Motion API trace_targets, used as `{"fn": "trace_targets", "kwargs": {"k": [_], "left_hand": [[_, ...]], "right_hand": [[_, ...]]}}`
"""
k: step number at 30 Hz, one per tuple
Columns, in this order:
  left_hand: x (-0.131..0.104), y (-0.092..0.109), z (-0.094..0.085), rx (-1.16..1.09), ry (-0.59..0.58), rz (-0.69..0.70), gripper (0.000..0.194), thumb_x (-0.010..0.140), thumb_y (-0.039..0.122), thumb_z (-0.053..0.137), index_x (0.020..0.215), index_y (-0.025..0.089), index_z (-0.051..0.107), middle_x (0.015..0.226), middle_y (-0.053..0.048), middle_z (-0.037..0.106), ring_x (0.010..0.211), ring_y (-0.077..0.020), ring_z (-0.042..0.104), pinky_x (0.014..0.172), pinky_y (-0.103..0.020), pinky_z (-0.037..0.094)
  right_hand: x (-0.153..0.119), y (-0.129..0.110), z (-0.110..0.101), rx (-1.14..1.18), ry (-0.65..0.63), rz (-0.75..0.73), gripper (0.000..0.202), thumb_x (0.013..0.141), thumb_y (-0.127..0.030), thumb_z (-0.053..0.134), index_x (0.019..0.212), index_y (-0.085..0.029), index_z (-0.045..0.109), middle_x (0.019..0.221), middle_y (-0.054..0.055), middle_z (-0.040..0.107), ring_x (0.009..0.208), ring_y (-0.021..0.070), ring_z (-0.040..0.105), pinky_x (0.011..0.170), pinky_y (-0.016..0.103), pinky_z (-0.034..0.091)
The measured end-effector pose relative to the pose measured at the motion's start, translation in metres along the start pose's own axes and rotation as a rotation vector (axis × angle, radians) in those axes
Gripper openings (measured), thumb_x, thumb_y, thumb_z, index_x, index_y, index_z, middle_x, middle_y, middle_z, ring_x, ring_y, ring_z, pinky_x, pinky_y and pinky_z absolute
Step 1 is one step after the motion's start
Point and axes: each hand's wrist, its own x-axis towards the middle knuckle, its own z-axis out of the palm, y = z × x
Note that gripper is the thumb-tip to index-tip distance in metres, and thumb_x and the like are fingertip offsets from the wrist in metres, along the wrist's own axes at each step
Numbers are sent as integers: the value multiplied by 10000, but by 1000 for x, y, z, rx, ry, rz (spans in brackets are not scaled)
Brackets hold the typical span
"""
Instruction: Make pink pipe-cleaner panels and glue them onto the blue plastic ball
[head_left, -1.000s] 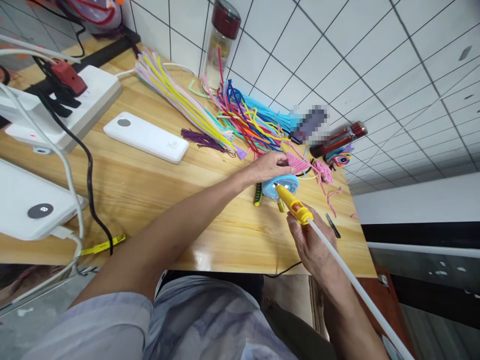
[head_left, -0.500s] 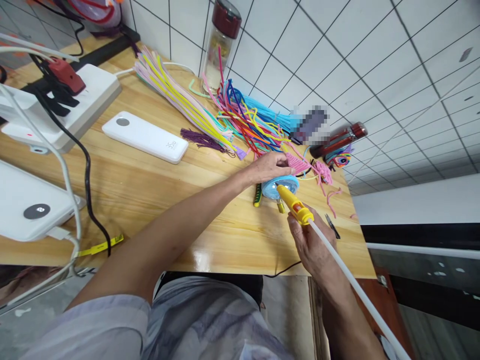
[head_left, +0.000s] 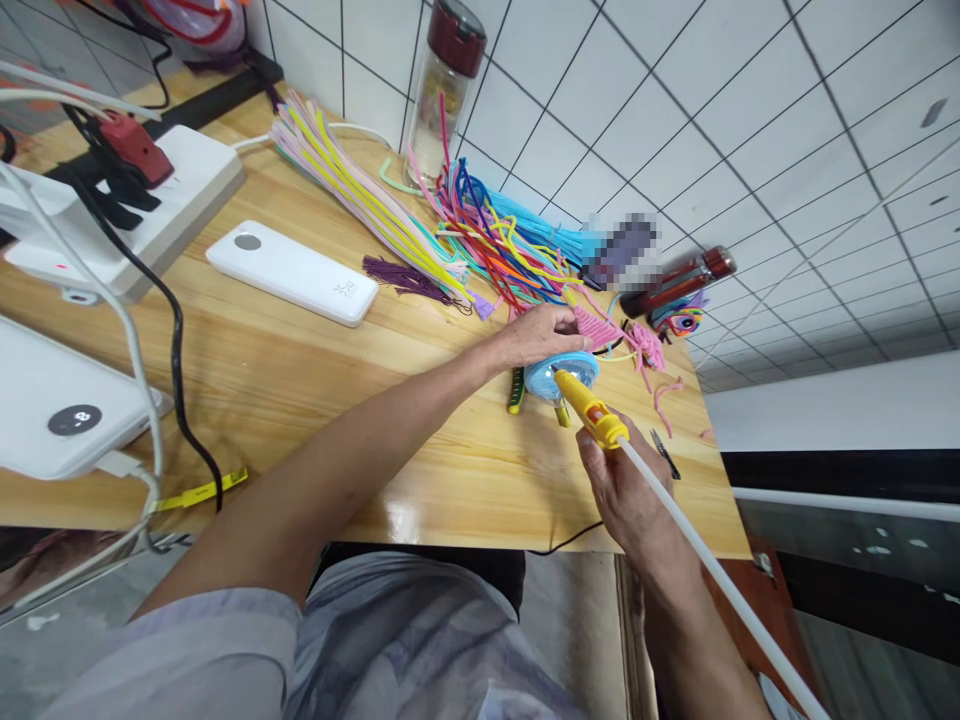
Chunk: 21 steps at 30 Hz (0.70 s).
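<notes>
My right hand [head_left: 626, 480] is wrapped round a yellow hot glue gun [head_left: 592, 408], its long white glue stick [head_left: 720, 565] trailing back past my forearm. The gun's nozzle points at the clear middle of a round, blue-rimmed piece [head_left: 540, 380]; I cannot tell whether it touches. Just behind that rim, my left hand [head_left: 534, 336] pinches the edge of a pink ridged piece [head_left: 592, 330] made of pipe cleaners. Green-and-black handled pliers [head_left: 516, 390] lie partly hidden below my left hand.
Behind my hands lie many coloured pipe cleaners [head_left: 495, 235] and a purple tassel [head_left: 409, 277]. A glass bottle [head_left: 442, 90] stands by the tiled wall. Power banks [head_left: 292, 272] and a power strip [head_left: 180, 190] with cables occupy the left. Small snips [head_left: 665, 454] lie right of my right hand.
Almost nothing differs. Both hands, the glue gun and the blue-rimmed piece stay in place; the whole view has shifted very slightly.
</notes>
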Motion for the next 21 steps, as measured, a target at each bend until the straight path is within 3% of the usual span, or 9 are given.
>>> {"fn": "trace_targets", "kwargs": {"k": [7, 14, 21], "left_hand": [[-1, 3, 0, 18, -47, -24, 100, 857, 189, 740, 799, 129, 686, 780, -1, 706, 751, -134, 628, 721, -262, 488], [-4, 12, 3, -76, -72, -49, 36, 863, 125, 731, 835, 125, 709, 814, -4, 741, 818, -141, 671, 829, -280, 543], [-2, 8, 2, -91, -67, -57, 44, 847, 125, 742, 891, 122, 740, 888, -26, 778, 875, -158, 700, 891, -309, 561]], "right_hand": [[2, 0, -1, -12, 3, -24, 207, 1097, -320, 509, 1223, -231, 647, 983, 81, 753, 787, 239, 736, 652, 331, 550], [1, -1, 0, 3, 12, -4, 214, 1096, -328, 519, 1233, -235, 655, 967, 76, 743, 783, 246, 731, 655, 340, 544], [1, 1, 1, 1, 16, -20, 225, 1102, -342, 506, 1218, -227, 660, 957, 81, 736, 805, 247, 730, 679, 341, 543]]}}
